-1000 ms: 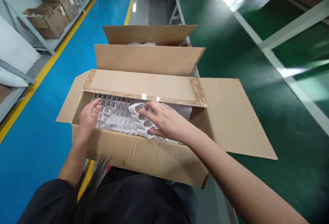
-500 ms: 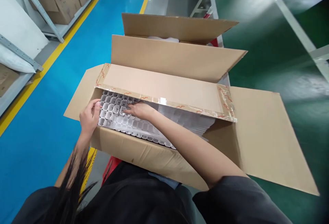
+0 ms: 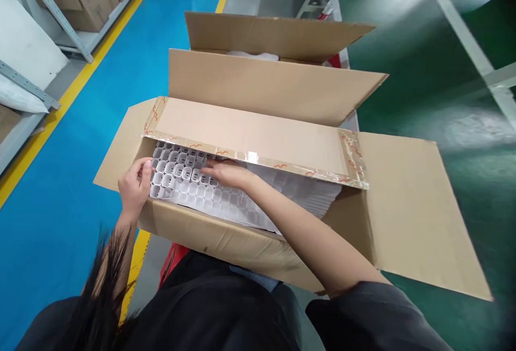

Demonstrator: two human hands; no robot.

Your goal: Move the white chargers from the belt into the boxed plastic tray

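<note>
In the head view an open cardboard box (image 3: pixel 173 219) holds rows of small white plastic housings (image 3: pixel 178 170) with rounded open tops. A thin translucent sheet (image 3: pixel 217 196) lies over the front and right part of the rows. My right hand (image 3: pixel 228 173) reaches across the box, palm down, with its fingers stretched out over the housings near the sheet's edge. At the left end of the rows is my left hand (image 3: pixel 135 183), its fingers curled and thumb raised by the end housings. What its fingertips grip, if anything, is hidden.
A taped inner flap (image 3: pixel 250 128) covers the far side of the box, and a wide side flap (image 3: pixel 419 211) sticks out right. Another open carton (image 3: pixel 278 34) stands behind. Shelving with cartons (image 3: pixel 86 1) lines the left, beyond the blue floor (image 3: pixel 72 179).
The sheet now lies over the front row of housings, which showed along its edge before. My right hand has shifted slightly right over the rows. My left hand stays at the left end.
</note>
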